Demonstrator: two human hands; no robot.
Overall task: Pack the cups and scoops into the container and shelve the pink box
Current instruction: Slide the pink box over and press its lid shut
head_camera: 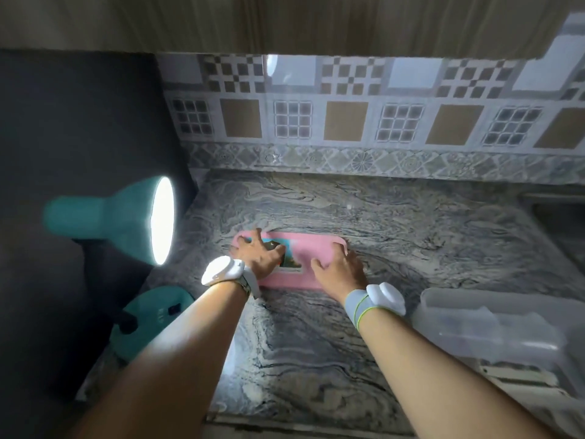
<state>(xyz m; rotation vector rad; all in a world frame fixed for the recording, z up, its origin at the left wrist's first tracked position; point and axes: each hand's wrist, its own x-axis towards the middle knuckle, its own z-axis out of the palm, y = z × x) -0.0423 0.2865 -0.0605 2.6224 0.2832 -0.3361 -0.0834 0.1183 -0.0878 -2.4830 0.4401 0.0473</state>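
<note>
A flat pink box (308, 248) with a colourful picture label lies on the marble counter (395, 223), near its left end. My left hand (258, 253) lies spread over the box's left part, fingers curled over the far left edge. My right hand (340, 269) grips the box's right end, fingers over its far right corner. A clear plastic container (493, 331) with a lid stands at the right; what it holds is hidden. No cups or scoops are visible.
A teal desk lamp (126, 217), switched on, stands at the counter's left edge with its base (152, 315) beside my left forearm. A patterned tile wall (348, 122) backs the counter. A wooden cabinet underside (285, 23) hangs overhead.
</note>
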